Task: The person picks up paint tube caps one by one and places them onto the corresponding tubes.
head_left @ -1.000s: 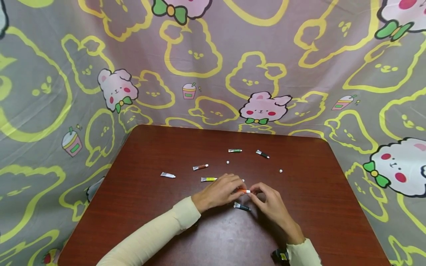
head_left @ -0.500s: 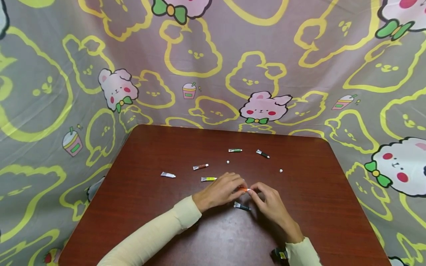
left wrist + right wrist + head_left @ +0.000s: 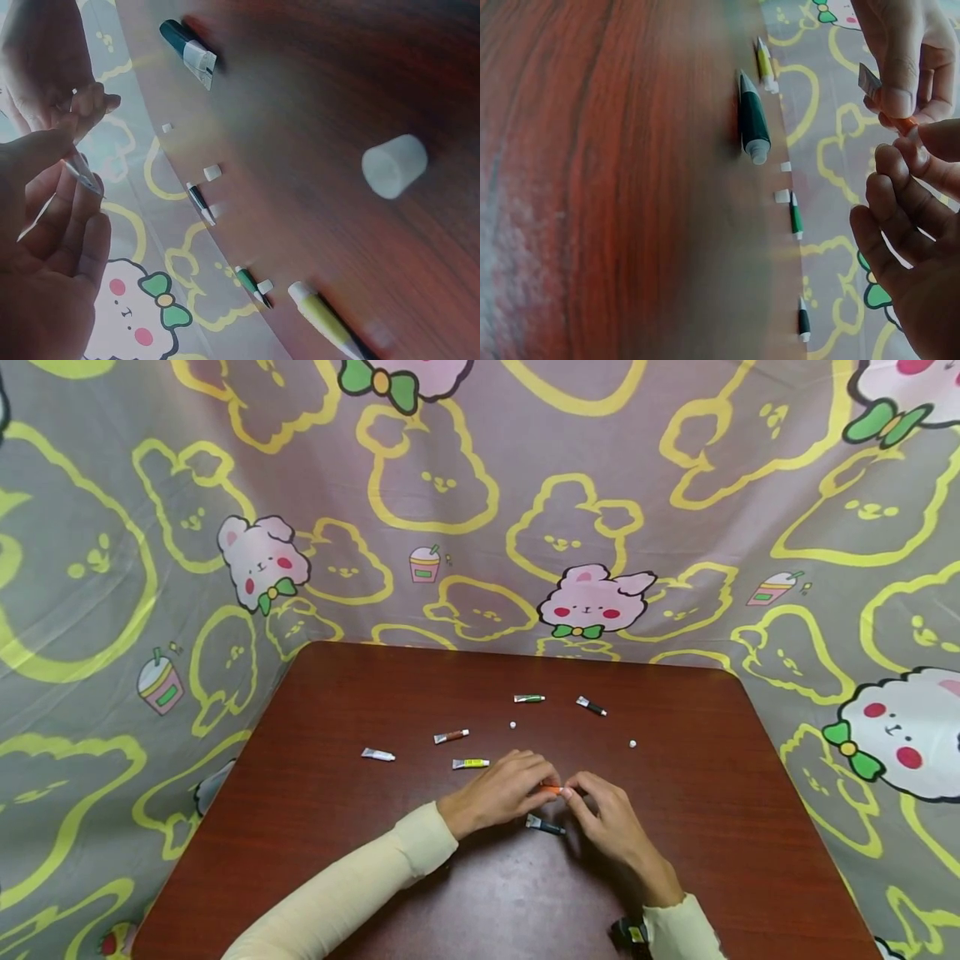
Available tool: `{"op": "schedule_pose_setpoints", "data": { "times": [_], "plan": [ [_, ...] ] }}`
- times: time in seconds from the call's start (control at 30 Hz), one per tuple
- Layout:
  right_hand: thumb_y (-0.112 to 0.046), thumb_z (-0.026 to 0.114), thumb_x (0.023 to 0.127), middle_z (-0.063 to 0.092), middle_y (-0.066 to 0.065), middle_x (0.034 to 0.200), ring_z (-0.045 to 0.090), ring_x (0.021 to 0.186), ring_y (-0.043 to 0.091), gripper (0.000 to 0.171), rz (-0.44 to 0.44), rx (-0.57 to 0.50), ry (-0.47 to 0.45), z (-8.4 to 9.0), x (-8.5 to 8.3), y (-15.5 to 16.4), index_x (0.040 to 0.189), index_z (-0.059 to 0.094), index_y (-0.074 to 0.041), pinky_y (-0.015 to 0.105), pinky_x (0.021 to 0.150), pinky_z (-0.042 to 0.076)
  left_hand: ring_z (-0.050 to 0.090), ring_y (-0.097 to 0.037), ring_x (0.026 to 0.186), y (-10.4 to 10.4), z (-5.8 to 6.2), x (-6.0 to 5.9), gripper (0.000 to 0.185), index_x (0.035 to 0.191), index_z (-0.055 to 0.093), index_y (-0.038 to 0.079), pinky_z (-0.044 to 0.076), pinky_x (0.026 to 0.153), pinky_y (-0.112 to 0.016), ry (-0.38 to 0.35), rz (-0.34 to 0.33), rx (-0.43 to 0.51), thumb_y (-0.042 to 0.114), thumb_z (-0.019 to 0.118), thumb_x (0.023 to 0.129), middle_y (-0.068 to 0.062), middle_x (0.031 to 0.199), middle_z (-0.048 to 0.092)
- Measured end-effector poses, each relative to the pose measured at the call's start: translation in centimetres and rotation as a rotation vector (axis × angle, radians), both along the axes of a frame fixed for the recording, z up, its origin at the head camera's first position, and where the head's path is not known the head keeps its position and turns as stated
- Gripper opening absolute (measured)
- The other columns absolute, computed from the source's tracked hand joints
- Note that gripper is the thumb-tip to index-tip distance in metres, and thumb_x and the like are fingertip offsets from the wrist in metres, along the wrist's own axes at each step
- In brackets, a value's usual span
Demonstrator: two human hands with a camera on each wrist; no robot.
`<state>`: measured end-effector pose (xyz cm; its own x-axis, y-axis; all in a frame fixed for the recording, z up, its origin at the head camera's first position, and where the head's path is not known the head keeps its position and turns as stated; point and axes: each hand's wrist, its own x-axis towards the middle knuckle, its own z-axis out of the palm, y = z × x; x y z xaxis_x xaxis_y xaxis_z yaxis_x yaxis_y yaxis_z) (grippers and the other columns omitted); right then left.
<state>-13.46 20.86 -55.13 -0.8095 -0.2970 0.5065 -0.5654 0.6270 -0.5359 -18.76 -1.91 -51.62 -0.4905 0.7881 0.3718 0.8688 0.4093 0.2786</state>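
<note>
Hands meet above the table (image 3: 337,877) near its middle. An orange tube (image 3: 551,789) is pinched by the left hand (image 3: 498,793), and its cap end is gripped by the fingertips of the right hand (image 3: 611,822). Loose white caps (image 3: 633,744) lie near several other tubes (image 3: 528,698), so those are judged opened. A dark tube (image 3: 544,827) lies just below the hands. Whether any remain capped cannot be told.

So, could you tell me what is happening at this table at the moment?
A person in cream sleeves holds a small orange paint tube between both hands above the brown table: the left hand grips its body while the right hand pinches its end. A dark tube lies uncapped just below the hands. Several other small tubes and a few loose white caps lie scattered further back.
</note>
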Motion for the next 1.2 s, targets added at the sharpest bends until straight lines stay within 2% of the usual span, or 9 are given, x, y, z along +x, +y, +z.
{"op": "schedule_pose_setpoints", "data": {
  "times": [0.23,0.37,0.5,0.9,1.2],
  "plan": [
    [-0.007,0.072,0.101,0.072,-0.011,0.094,0.066,0.088,0.003,0.014,-0.016,0.004,-0.044,0.0,0.2,0.1,0.096,0.072,-0.020,0.036,0.078,0.058,0.067,-0.012,0.097,0.2,-0.1,-0.1,0.011,0.110,0.073,0.016,0.053,0.095,-0.033,-0.005,-0.015,-0.008,0.026,0.075,0.105,0.005,0.104,0.075],
    [-0.010,0.071,0.104,0.072,-0.012,0.092,0.066,0.086,0.002,0.014,-0.052,-0.031,-0.103,0.0,0.2,0.1,0.094,0.074,-0.019,0.038,0.076,0.060,0.068,-0.012,0.097,0.2,-0.1,-0.2,0.012,0.111,0.073,0.016,0.053,0.093,-0.032,0.004,-0.012,-0.003,0.026,0.075,0.105,0.005,0.105,0.075],
    [-0.013,0.070,0.106,0.072,-0.012,0.089,0.065,0.084,0.000,0.015,-0.094,-0.064,-0.139,0.0,0.1,0.0,0.093,0.074,-0.019,0.033,0.074,0.059,0.068,-0.012,0.098,0.4,-0.2,-0.2,0.013,0.112,0.073,0.016,0.053,0.092,-0.031,0.002,-0.007,0.011,0.026,0.075,0.104,0.005,0.105,0.075],
    [-0.010,0.073,0.104,0.076,-0.005,0.090,0.069,0.086,0.002,0.008,-0.180,-0.085,-0.137,-0.5,-0.5,1.3,0.098,0.075,-0.015,0.030,0.077,0.063,0.068,-0.013,0.100,1.1,-0.5,-0.5,0.011,0.110,0.073,0.016,0.054,0.096,-0.032,-0.032,0.038,-0.035,0.026,0.074,0.105,0.004,0.104,0.074],
    [-0.012,0.073,0.104,0.078,-0.002,0.095,0.071,0.093,0.008,0.006,-0.237,-0.062,-0.141,-1.0,-1.0,2.6,0.099,0.077,-0.013,0.030,0.082,0.062,0.069,-0.013,0.102,1.5,-1.1,-1.0,0.011,0.110,0.073,0.018,0.054,0.095,-0.031,-0.033,0.073,-0.131,0.028,0.073,0.106,0.005,0.106,0.074]
  ]
}}
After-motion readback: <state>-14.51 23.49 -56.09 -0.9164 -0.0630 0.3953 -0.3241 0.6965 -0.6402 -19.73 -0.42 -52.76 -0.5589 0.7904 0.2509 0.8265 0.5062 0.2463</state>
